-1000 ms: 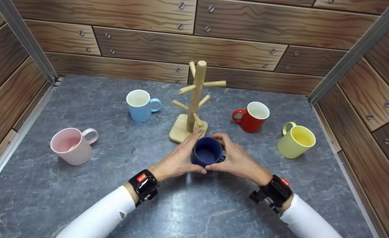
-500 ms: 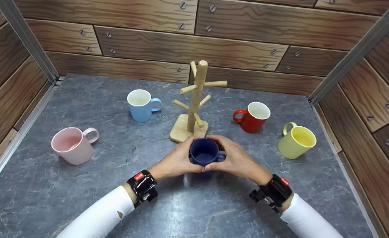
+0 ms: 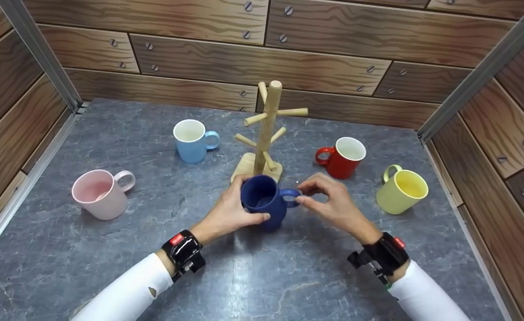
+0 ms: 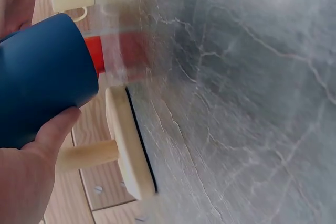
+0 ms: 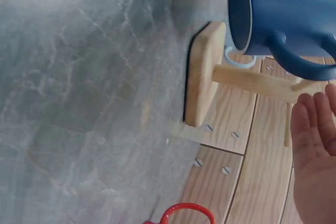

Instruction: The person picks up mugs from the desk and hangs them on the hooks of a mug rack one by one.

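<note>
A dark blue mug (image 3: 276,215) is held upright above the table, in front of the wooden mug tree (image 3: 266,138). My left hand (image 3: 228,208) grips its body from the left, thumb along the near side. On the right, the mug's handle (image 3: 289,192) sticks out, and my right hand (image 3: 333,203) pinches its outer edge between thumb and index fingertips. In the right wrist view the other fingers (image 5: 310,124) lie fairly straight beside the handle; the thumb is not seen there. The left wrist view shows a gap between the mug's base and the table.
A pink mug (image 3: 106,203) and a light blue mug (image 3: 191,147) stand to the left. To the right are a red mug (image 3: 342,165) and a yellow mug (image 3: 393,198). Wood-patterned walls (image 3: 199,58) enclose the grey table (image 3: 177,267).
My right hand has left the mug's body and moved right to its handle. The mug has shifted slightly left and turned, so the handle points right. My left hand has kept its grip.
</note>
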`<state>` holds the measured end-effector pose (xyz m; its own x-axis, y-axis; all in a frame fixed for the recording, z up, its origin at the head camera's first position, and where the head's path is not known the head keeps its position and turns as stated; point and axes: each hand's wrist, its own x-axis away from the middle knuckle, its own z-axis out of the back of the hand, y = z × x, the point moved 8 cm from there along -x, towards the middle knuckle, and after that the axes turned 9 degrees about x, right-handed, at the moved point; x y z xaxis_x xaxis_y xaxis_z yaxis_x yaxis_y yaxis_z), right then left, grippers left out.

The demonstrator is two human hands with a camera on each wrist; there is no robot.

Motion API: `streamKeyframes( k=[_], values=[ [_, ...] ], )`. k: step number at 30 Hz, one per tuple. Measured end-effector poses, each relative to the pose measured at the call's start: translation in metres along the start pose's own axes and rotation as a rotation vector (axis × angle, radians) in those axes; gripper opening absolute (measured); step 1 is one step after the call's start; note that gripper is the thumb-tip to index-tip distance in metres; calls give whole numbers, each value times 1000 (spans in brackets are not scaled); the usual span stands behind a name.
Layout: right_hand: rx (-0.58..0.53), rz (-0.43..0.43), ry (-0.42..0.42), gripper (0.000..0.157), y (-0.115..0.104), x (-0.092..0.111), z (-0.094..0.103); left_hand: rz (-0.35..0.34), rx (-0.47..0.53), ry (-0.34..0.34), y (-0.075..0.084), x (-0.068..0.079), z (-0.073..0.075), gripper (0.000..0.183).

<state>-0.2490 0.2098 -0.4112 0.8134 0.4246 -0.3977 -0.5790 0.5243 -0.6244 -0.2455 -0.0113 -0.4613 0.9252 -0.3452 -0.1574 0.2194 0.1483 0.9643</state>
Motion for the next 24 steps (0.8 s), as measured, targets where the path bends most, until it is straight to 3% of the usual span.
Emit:
streamKeyframes(
  k=[5,12,24],
  values=[
    [43,9,35,16,-6,-7,3,-4,-8,50,0,0,7,89],
    [74,8,71,13,-12,-19,2,56,10,126,-4,0,16,88],
    [97,36,130,15,-20,-40,1,80,52,184,-5,-6,30,85]
  ],
)
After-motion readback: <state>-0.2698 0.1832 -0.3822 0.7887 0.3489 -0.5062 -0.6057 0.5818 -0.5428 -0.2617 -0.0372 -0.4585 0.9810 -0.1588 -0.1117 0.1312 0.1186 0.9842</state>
